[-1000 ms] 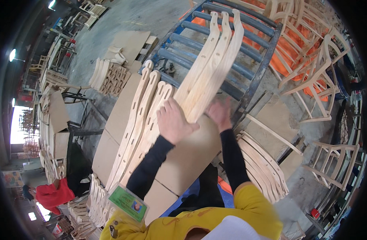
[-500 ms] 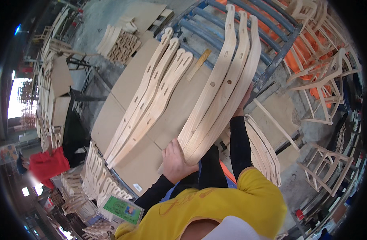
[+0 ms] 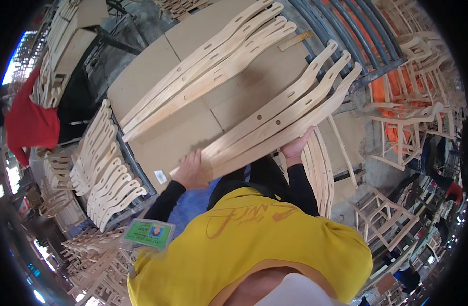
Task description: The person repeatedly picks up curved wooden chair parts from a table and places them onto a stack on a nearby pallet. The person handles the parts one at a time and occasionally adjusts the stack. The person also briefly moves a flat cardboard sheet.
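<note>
A bundle of several curved pale wooden chair legs [image 3: 267, 126], with slots and round holes, lies slantwise across the front of my body. My left hand [image 3: 194, 170] grips their lower left ends, its fingers over the wood. Near the bundle's middle, my right hand [image 3: 298, 146] holds the near edge from below, most of its fingers hidden under the wood. Beyond the bundle, more chair legs [image 3: 203, 64] of the same shape rest side by side on a brown board tabletop [image 3: 157, 66].
Blue-grey metal rails [image 3: 346, 30] stand at the far right. Stacked chair legs [image 3: 104, 168] line the left side, and others [image 3: 315, 168] lie close on my right. Assembled chair frames [image 3: 407, 122] fill the right. A person in red [image 3: 32, 120] is at the left.
The held chair legs have swung to a flatter slant and come nearer, with both hands still on them. My view has shifted, so the table legs appear higher and further right.
</note>
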### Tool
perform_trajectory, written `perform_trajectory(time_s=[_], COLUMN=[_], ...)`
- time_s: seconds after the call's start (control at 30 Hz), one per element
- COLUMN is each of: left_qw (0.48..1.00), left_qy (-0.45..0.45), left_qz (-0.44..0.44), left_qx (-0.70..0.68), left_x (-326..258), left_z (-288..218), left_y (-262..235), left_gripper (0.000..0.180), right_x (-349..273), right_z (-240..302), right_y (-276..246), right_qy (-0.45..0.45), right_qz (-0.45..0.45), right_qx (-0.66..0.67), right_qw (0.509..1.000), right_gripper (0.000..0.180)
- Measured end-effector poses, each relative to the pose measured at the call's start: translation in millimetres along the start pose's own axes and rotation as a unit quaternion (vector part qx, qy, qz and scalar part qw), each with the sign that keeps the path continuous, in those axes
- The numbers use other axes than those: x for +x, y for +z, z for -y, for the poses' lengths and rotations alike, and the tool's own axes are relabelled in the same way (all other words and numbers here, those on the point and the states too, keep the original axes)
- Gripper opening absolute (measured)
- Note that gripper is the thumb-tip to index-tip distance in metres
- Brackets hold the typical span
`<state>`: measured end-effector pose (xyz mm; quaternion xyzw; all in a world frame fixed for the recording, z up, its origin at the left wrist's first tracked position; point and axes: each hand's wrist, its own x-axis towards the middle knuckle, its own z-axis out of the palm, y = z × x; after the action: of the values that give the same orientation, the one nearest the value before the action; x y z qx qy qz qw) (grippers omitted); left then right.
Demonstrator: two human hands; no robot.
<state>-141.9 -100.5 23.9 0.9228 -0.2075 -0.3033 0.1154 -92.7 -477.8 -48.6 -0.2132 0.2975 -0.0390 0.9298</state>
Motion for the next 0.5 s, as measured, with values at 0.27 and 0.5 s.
perform_trajectory(time_s=[0.27,0.5], left_qw=[0.989,0.967], left_qy=[0.008,-0.002], left_qz=[-0.131,-0.256], left_qx=[0.069,0.012], left_x=[20,61], left_z=[98,152], left_y=[31,1], left_gripper=[0.118,0.08], right_x=[46,64], right_z=[-84,-81], right_y=[-44,-71], right_qy=[0.104,0.152], right_qz=[-0.109,-0.181], right_qx=[-0.029,-0.329], right_qw=[0.988,0.914], right_gripper=[0.047,0.048])
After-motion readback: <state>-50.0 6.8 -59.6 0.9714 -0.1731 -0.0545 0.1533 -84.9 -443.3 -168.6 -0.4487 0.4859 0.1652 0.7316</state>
